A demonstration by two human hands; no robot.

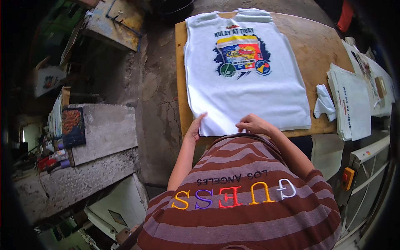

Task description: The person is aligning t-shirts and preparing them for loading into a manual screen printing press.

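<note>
A stack of white sleeveless shirts (pixel 246 100) lies on a wooden board (pixel 316 54), the upper one printed with a colourful bucket picture and round emblems. My left hand (pixel 196 127) grips the lower left corner, its thumb along the edge of the fabric. My right hand (pixel 254 125) is at the bottom edge, right of centre, with fingers curled down; what they hold, if anything, is hidden. Right of the stack lies a crumpled white cloth (pixel 324 102).
Piles of printed white sheets (pixel 346 104) sit at the right, above a metal frame (pixel 366 156) with an orange switch box (pixel 348 178). Concrete ledges (pixel 102 129) with assorted containers line the left. A dark round tub (pixel 173 8) stands at the top.
</note>
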